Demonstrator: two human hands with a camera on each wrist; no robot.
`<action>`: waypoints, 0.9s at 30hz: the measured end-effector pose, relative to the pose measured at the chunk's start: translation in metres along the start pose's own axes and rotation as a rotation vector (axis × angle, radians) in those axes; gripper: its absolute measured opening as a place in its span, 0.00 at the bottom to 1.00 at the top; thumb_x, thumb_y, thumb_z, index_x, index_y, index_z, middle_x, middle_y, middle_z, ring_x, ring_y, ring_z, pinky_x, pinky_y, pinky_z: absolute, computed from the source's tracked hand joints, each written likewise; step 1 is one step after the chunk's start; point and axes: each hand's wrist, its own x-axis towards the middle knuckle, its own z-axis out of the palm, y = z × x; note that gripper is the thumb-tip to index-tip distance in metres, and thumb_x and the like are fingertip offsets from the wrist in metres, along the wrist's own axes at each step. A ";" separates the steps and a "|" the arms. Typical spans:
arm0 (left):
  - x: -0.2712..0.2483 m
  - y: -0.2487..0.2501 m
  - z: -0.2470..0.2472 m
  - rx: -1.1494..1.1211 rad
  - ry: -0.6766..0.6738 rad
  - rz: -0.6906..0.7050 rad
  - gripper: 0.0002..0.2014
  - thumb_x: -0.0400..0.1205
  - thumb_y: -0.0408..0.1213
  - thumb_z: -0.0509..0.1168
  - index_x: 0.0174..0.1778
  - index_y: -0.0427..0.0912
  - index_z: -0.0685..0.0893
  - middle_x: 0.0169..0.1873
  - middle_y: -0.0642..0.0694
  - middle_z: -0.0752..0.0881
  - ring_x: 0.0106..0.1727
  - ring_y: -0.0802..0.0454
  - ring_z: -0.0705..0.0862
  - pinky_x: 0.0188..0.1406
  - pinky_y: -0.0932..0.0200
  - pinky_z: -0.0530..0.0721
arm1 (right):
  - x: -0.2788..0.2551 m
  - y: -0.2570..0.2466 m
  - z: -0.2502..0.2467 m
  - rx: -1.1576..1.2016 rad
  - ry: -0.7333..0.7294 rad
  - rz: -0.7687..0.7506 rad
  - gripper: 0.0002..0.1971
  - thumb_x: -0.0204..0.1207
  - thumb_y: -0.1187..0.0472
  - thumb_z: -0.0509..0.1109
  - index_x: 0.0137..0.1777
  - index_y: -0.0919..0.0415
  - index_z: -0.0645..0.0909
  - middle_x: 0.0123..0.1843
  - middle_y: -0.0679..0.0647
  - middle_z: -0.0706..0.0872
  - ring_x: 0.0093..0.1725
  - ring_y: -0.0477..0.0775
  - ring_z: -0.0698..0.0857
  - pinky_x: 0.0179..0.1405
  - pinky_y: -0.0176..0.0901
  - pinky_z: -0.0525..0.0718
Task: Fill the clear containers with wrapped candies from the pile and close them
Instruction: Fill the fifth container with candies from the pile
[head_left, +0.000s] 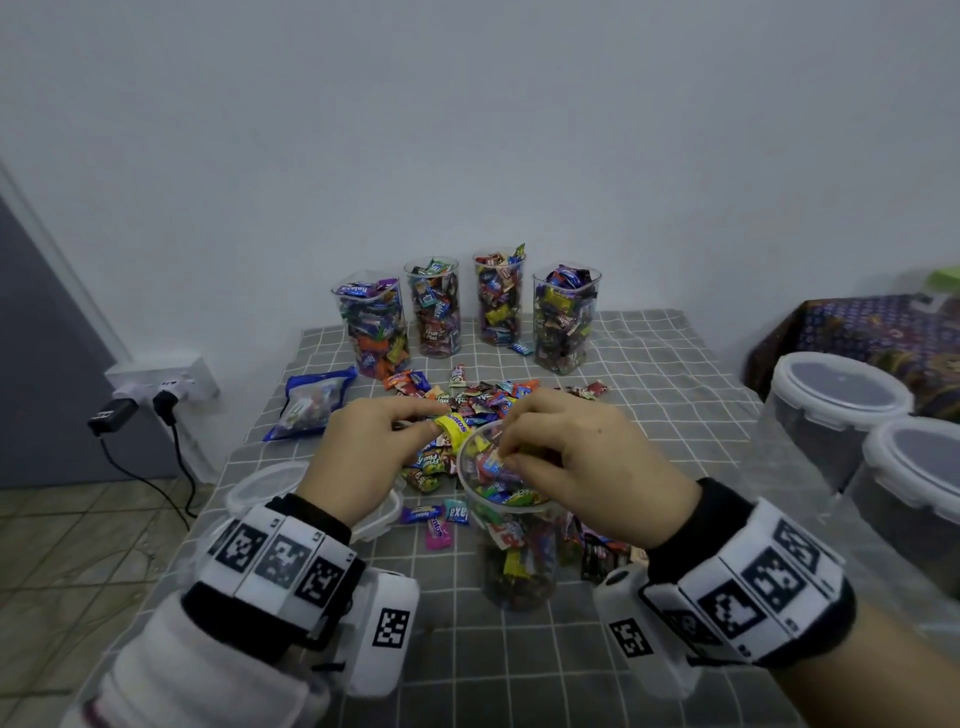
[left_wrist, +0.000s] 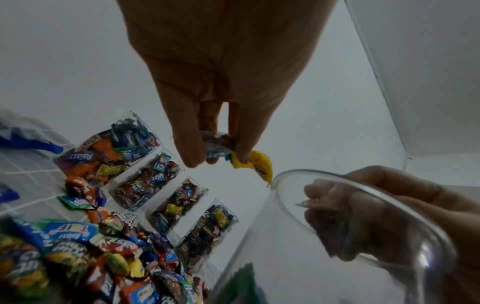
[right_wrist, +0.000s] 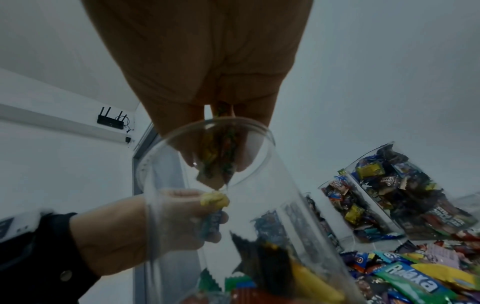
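A clear round container (head_left: 511, 551) stands on the table near me, mostly filled with wrapped candies. My right hand (head_left: 566, 462) hovers over its mouth, fingertips pinching a few candies (right_wrist: 218, 160) just inside the rim (right_wrist: 207, 127). My left hand (head_left: 363, 452) is just left of the rim and pinches a yellow candy (head_left: 454, 427) together with a bluish one (left_wrist: 218, 148). The candy pile (head_left: 467, 405) spreads behind and beside the container. A loose clear lid (head_left: 270, 486) lies under my left wrist.
Several full open containers (head_left: 436, 306) line the back of the checked tablecloth (head_left: 649, 395). A blue candy bag (head_left: 309, 402) lies at the left. Two lidded tubs (head_left: 841, 410) stand at the right edge. A wall socket with plugs (head_left: 156, 387) is left of the table.
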 end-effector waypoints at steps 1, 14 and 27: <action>0.000 0.000 0.000 -0.007 0.002 -0.002 0.10 0.79 0.35 0.70 0.46 0.59 0.88 0.44 0.53 0.89 0.44 0.52 0.87 0.49 0.46 0.88 | 0.000 0.000 0.000 -0.001 0.003 0.000 0.08 0.72 0.56 0.67 0.43 0.56 0.88 0.50 0.49 0.86 0.45 0.49 0.85 0.43 0.49 0.85; -0.001 0.020 -0.007 -0.138 0.008 0.038 0.10 0.80 0.31 0.67 0.50 0.50 0.89 0.36 0.55 0.87 0.36 0.61 0.84 0.35 0.66 0.84 | -0.026 0.009 0.019 0.667 -0.008 0.435 0.48 0.51 0.36 0.77 0.74 0.40 0.60 0.70 0.35 0.71 0.69 0.41 0.76 0.70 0.49 0.76; -0.013 0.059 0.021 -0.115 -0.204 0.125 0.12 0.79 0.31 0.69 0.47 0.56 0.89 0.44 0.49 0.91 0.43 0.53 0.88 0.45 0.51 0.88 | -0.030 0.018 0.030 0.835 -0.001 0.464 0.47 0.52 0.42 0.84 0.72 0.47 0.68 0.69 0.47 0.80 0.71 0.48 0.78 0.73 0.58 0.73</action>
